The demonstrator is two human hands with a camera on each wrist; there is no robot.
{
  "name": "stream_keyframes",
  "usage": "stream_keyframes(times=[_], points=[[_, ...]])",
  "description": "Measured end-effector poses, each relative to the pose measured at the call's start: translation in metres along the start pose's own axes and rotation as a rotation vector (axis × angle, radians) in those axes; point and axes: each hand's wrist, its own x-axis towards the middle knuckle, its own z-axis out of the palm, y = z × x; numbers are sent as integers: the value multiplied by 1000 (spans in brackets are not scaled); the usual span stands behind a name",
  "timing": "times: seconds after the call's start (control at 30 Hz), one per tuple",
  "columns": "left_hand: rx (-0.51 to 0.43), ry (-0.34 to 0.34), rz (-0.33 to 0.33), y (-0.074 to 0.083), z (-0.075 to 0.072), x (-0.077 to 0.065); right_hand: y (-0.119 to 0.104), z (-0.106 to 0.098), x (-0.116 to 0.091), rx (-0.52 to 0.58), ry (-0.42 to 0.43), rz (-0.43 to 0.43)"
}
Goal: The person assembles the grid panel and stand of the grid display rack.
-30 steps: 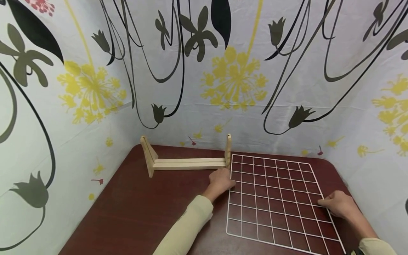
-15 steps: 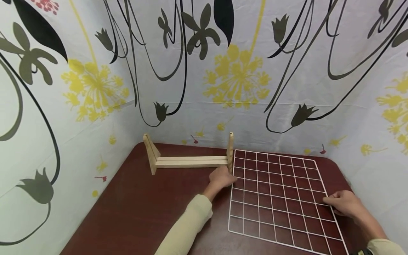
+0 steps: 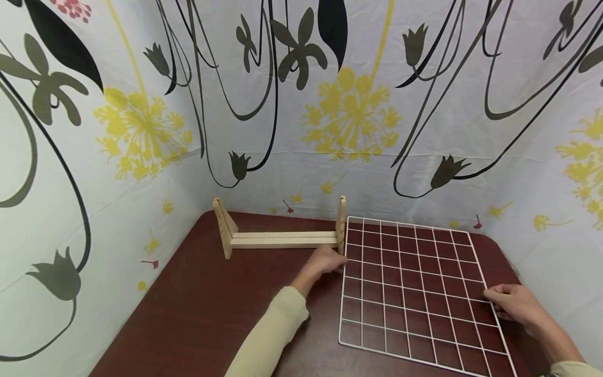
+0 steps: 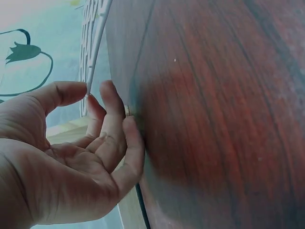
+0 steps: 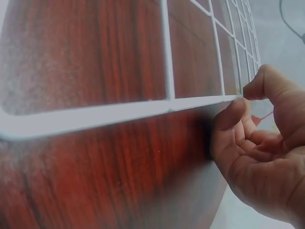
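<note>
A white wire grid panel lies over the right part of the dark red-brown table. My left hand holds the panel's left edge, beside the wooden stand's right upright. Thumb and index finger pinch the edge wire in the left wrist view, the other fingers curving under near the tabletop. On the opposite edge, my right hand pinches the wire between thumb and index finger. The right wrist view shows that edge slightly above the wood, with the right hand at its far part.
A pale wooden stand, two uprights joined by a double crossbar, is at the table's back left. Its right upright stands close to the panel's back left corner. Patterned cloth walls rise behind and beside the table.
The panel has shifted slightly to the right and back, both hands still on its edges. My right hand has moved a little rightward with it. The view has shifted slightly; the stand stays put.
</note>
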Motion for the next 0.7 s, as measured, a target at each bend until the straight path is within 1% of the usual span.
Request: stream_keyframes(times=[0.1, 0.2, 0.3, 0.43, 0.53, 0.7], points=[[-27, -2, 10, 2, -1, -1, 0, -3, -1, 30, -13, -5], [-78, -9, 21, 4, -3, -3, 0, -6, -2, 55, -10, -23], [-140, -25, 28, 6, -3, -3, -3, -9, -4, 68, 10, -37], [-200, -55, 39, 7, -5, -2, -7, -13, -7, 94, 33, -56], [-227, -77, 46, 9, -8, -2, -9, -17, -10, 123, 37, -69], [-312, -111, 71, 18, -15, -4, -12, -23, -16, 172, 27, -109]])
